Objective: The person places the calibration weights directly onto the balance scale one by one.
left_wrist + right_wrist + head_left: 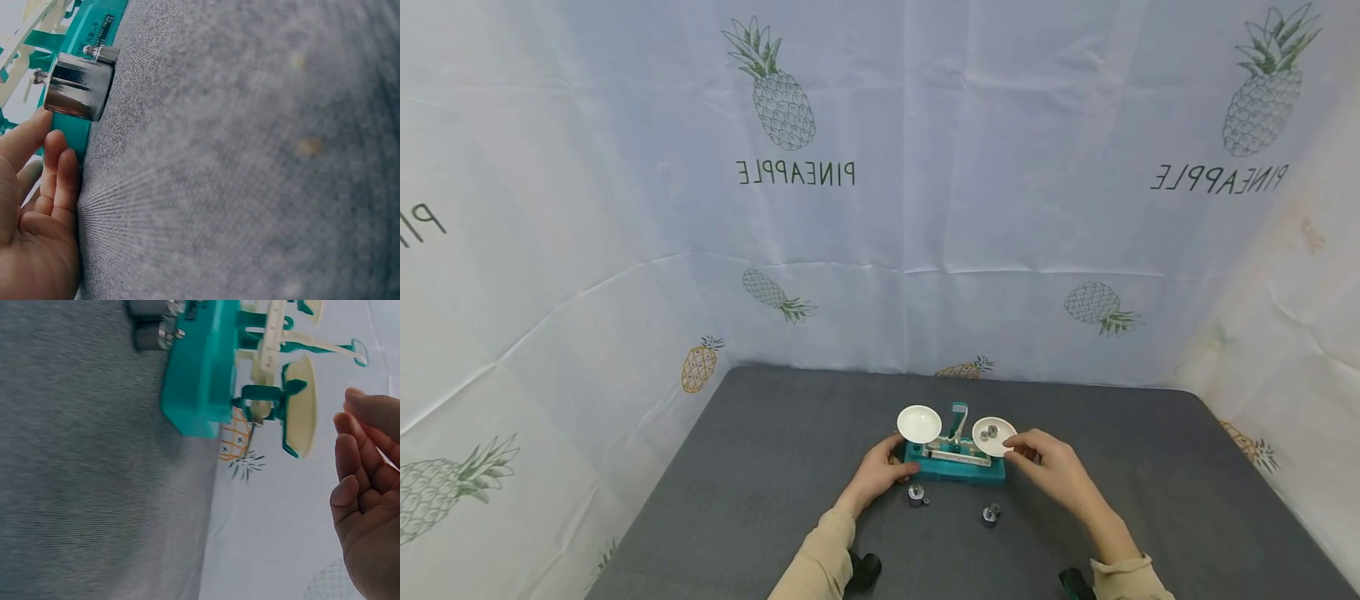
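Observation:
A teal balance scale with two white pans stands on the table. My left hand grips the left end of its base, thumb along the front and forefinger behind. The left pan is bare. In the right pan sit small metal weights. My right hand is at that pan's right rim, fingers loosely bent. Its thumb and forefinger tips are slightly apart, with nothing visible between them. A shiny metal weight with a knob stands by the base, near my left fingers.
In front of the base, a weight stands with a tiny one beside it. Farther right and nearer me is another weight with a smaller one next to it. A pineapple-print curtain hangs behind the grey table.

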